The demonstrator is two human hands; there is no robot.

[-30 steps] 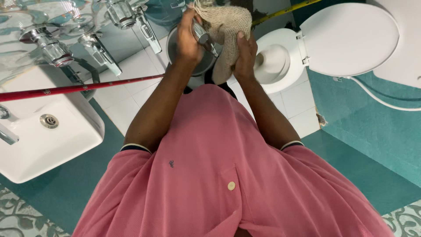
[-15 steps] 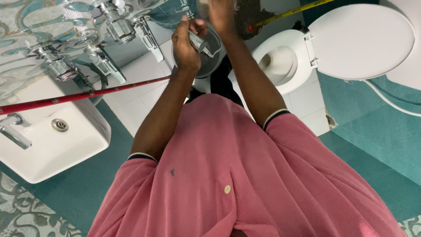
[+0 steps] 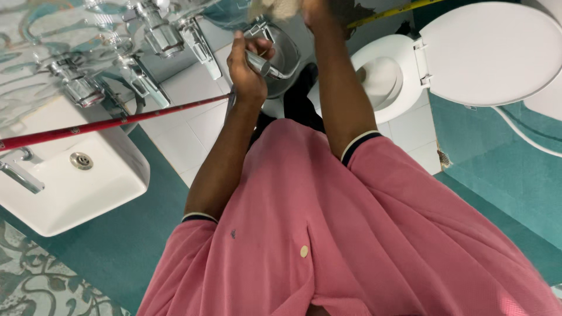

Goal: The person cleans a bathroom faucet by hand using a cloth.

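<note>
— How are your arms set?

— Both reach forward and up from my pink shirt (image 3: 328,234). My left hand (image 3: 246,67) is raised on a nearly straight arm, and its grip is wrapped tight around the chrome hand sprayer (image 3: 264,63), fingers curled over the handle with the nozzle end sticking out to the right.

— And the other one?

— My right arm goes higher, elbow slightly bent. The right hand (image 3: 313,9) sits at the very top edge, pressed against a coarse beige cloth (image 3: 275,7). Most of that hand is cut off, so I cannot tell how its grip is set.

— Where is the sprayer relative to everything else?

— In the air over a round steel bucket (image 3: 287,55), just below the cloth. The white toilet (image 3: 380,76) with its lid up is to the right, the white washbasin (image 3: 76,187) well to the left, and a red rod (image 3: 105,124) runs from the left towards my left wrist.
</note>
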